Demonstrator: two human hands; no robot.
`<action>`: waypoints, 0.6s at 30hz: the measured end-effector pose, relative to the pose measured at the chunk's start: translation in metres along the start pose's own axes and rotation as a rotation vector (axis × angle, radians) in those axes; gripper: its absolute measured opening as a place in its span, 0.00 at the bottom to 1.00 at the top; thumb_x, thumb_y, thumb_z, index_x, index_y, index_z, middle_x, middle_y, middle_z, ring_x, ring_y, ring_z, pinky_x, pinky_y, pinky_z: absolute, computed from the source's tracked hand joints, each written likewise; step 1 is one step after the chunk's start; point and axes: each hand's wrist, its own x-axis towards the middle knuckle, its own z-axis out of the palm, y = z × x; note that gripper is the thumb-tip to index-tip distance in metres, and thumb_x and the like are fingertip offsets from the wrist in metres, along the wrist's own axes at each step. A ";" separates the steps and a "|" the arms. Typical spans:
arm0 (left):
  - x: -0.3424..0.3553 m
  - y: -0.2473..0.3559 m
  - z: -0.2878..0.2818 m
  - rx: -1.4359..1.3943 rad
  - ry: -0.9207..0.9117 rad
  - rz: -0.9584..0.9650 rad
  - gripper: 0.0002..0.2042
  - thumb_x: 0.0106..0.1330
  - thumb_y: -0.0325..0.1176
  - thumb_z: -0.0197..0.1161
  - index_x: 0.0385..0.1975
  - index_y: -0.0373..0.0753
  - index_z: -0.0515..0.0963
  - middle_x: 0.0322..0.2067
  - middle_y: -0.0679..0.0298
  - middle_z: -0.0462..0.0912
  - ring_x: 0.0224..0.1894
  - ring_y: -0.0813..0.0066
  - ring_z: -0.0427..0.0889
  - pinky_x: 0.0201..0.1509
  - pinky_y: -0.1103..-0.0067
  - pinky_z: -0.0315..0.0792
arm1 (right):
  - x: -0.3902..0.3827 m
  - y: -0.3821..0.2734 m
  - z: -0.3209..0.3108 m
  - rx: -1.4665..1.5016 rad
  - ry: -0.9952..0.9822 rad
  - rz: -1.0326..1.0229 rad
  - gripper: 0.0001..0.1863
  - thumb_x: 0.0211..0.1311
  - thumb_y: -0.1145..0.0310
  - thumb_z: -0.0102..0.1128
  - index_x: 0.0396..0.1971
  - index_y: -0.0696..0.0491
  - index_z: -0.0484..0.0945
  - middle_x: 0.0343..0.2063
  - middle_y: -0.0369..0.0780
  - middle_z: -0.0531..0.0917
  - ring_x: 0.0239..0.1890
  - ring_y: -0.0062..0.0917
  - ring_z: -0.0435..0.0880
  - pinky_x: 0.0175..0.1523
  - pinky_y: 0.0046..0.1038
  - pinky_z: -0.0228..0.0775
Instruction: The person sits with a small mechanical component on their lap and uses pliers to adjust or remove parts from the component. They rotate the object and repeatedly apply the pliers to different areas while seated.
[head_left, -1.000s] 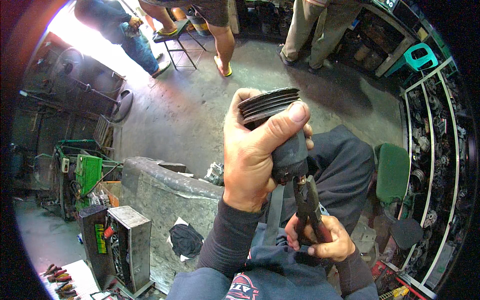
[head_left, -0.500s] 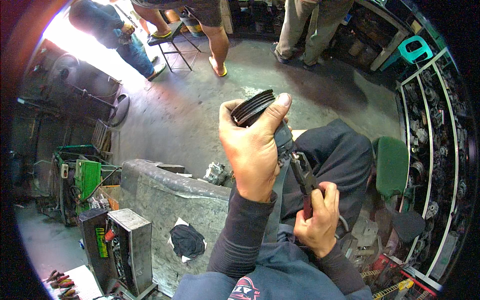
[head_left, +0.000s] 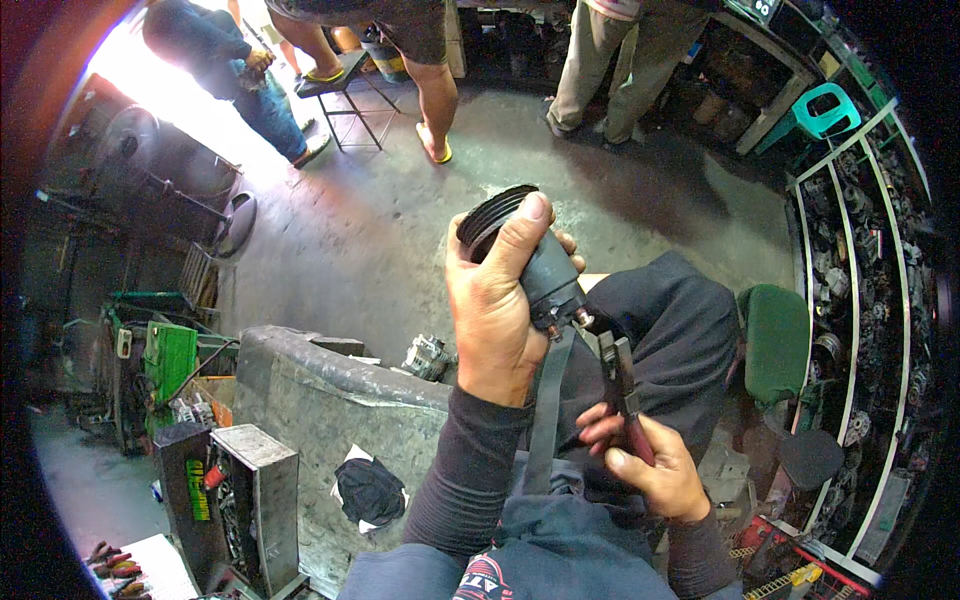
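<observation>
My left hand is wrapped round a dark grey cylindrical part, held tilted above my lap. Its upper end is a ribbed black ring, and small copper-coloured studs stick out of its lower end. From below, my right hand grips a pair of pliers with dark red handles, some fingers loosened from the grip. The jaws point up toward the studs; I cannot tell whether they touch them. A grey strap runs down below the part toward my apron.
A worn padded bench with a black cloth lies at my left, beside an open metal box. Shelves of parts and a green seat stand at right. Several people stand ahead, near a folding stool.
The cylindrical part has turned, so more of its side and its studs show. My right hand has moved slightly down, its fingers loosening on the pliers, which now stand more upright.
</observation>
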 end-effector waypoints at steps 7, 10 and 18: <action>0.002 0.000 -0.012 -0.162 -0.194 -0.238 0.17 0.73 0.37 0.75 0.49 0.32 0.79 0.38 0.54 0.86 0.32 0.65 0.90 0.34 0.69 0.89 | 0.010 -0.013 -0.012 0.398 -0.384 0.194 0.25 0.69 0.57 0.71 0.51 0.66 0.83 0.67 0.63 0.74 0.66 0.50 0.81 0.70 0.50 0.74; -0.001 0.001 -0.009 -0.190 -0.223 -0.244 0.17 0.73 0.37 0.74 0.50 0.31 0.78 0.38 0.53 0.86 0.32 0.64 0.90 0.35 0.69 0.90 | 0.009 -0.015 -0.013 0.477 -0.402 0.207 0.26 0.66 0.59 0.71 0.50 0.68 0.84 0.65 0.71 0.73 0.63 0.60 0.82 0.68 0.57 0.76; -0.003 0.004 -0.008 -0.197 -0.303 -0.310 0.21 0.73 0.41 0.74 0.52 0.28 0.79 0.37 0.53 0.87 0.33 0.66 0.90 0.37 0.70 0.89 | 0.014 -0.018 -0.020 0.476 -0.599 0.147 0.21 0.74 0.57 0.68 0.52 0.61 0.82 0.66 0.59 0.77 0.65 0.46 0.81 0.72 0.44 0.71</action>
